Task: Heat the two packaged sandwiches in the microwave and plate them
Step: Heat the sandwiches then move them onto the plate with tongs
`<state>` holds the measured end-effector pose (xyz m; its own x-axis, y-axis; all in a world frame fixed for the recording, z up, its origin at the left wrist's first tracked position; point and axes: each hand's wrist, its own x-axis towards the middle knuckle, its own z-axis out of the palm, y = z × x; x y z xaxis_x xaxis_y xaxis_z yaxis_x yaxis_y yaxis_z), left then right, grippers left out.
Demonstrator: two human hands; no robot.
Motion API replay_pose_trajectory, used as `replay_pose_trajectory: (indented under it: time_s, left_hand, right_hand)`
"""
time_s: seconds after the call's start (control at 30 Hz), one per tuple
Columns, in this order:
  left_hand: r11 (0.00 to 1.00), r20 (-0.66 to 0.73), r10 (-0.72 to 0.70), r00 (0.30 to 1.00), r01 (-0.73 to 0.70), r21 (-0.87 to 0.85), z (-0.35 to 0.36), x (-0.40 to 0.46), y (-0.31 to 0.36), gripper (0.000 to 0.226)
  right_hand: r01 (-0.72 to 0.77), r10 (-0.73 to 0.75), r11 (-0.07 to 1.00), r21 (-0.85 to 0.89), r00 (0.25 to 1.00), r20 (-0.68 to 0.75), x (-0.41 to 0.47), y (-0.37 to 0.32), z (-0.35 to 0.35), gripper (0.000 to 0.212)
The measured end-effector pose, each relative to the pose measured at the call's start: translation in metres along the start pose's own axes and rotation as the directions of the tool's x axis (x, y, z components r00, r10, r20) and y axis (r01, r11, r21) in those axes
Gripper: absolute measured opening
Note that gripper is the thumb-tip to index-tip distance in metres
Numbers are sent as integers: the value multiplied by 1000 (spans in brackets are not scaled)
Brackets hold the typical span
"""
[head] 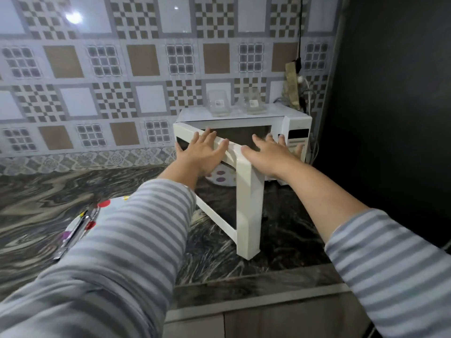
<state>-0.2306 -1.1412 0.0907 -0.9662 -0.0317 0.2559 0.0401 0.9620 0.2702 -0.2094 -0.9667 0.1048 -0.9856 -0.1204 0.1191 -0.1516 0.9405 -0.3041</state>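
A white microwave (296, 120) stands at the back of the dark marbled counter, its door (249, 198) swung out towards me. My left hand (202, 154) lies flat with spread fingers on the door's outer face near the top edge. My right hand (271, 154) reaches past the door's inner side in front of the cavity, fingers spread, holding nothing. Two clear plastic packs with labels, one (219, 103) and the other (252, 103), sit on the microwave's top. A white dotted plate (105, 204) lies on the counter, mostly hidden under my left sleeve.
A second dotted white item (220, 178) shows just below my left hand by the door. Something silvery (73, 235) rests on the left plate's edge. Cables and a plug (301, 80) hang at the wall behind the microwave. A dark panel (390, 118) closes off the right side.
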Motion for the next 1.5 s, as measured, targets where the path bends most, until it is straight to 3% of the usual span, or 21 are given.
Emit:
replay_pose_trajectory:
  time_s: [0.3,0.63,0.73,0.87,1.03,1.13,1.27,1.33,1.5]
  left_hand:
    - [998,116,20,993,-14,-56,-43,-51,-75,52]
    - [987,124,-19,992,38,-154,-58,-76,-102,48]
    - [974,61,-75,995,87,-209,-52,-87,-124,56]
    - [954,42,-205,978,209,-215,-39,-122,-174,69]
    - [905,107,-357,928,372,-209,-18,-161,-241,78]
    - [863,136,-439,888,459,-211,-6,-171,-276,86]
    - [828,170,-488,856,515,-221,14,-166,-329,83]
    - [828,191,-476,858,511,-231,23,-159,-355,98]
    - [835,203,-439,875,481,-269,46,-136,-412,105]
  right_hand:
    - [92,-91,996,-16,995,25,-58,-105,27,68]
    - [103,-102,991,-86,995,13,-70,-150,30,64]
    - [200,-213,968,-148,974,-73,-76,-164,27,59]
    - [422,-454,881,-215,882,-128,-92,-197,47,64]
    - [554,-577,765,-328,816,34,-101,-234,104,68]
    - [524,-499,812,-257,852,159,-84,-244,146,65]
    - [362,-325,929,-78,898,296,-50,-247,206,54]
    - [266,-242,964,-19,904,353,-32,-245,234,55]
    - [47,-64,997,58,937,342,8,-244,288,64]
